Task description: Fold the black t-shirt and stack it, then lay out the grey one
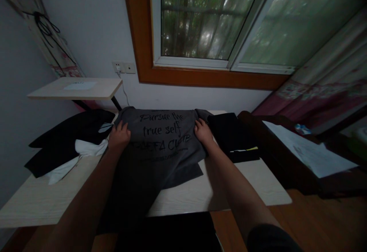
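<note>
A dark grey T-shirt (160,133) with black lettering lies across the light wooden table, its lower part bunched and hanging over the front edge at left. At its left edge, below the shoulder, my left hand (119,136) is closed on the fabric. My right hand (204,131) grips the opposite edge near the right sleeve, fingers curled onto the cloth. Between the hands the printed part is spread fairly flat. The thumbs are mostly hidden.
Black and white clothes (71,141) are heaped at left beneath a small raised shelf (77,87). Folded black clothing (232,133) rests right of the shirt. The table (183,200) ends in front of me. Beyond its right side is dark furniture with a white sheet (306,148).
</note>
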The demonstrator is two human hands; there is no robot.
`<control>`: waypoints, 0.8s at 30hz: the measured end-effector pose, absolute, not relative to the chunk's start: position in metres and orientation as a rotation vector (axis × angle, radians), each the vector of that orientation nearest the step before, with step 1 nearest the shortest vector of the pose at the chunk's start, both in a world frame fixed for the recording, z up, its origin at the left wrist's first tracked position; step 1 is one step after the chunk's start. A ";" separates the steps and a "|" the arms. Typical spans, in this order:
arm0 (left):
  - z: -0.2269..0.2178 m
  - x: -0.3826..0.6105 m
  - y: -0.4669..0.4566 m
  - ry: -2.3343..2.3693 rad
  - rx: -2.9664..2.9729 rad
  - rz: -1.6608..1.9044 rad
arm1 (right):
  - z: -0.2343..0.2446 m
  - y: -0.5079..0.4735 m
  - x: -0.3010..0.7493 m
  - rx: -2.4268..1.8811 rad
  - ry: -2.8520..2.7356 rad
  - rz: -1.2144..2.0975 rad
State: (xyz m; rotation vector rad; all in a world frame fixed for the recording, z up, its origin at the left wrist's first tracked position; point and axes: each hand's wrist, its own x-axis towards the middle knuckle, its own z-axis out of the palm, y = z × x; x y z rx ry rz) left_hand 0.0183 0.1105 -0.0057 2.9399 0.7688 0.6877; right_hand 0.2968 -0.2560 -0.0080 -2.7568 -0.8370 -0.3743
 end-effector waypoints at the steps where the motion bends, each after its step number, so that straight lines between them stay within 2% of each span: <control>1: -0.006 0.015 0.108 0.807 2.914 0.700 | -0.008 -0.259 0.291 -2.753 -0.834 -0.405; 7: -0.012 -0.014 0.088 0.870 2.906 0.753 | -0.015 -0.280 0.254 -2.769 -0.818 -0.582; 24: -0.023 -0.037 0.084 0.754 3.039 0.604 | -0.008 -0.291 0.229 -2.824 -0.854 -0.414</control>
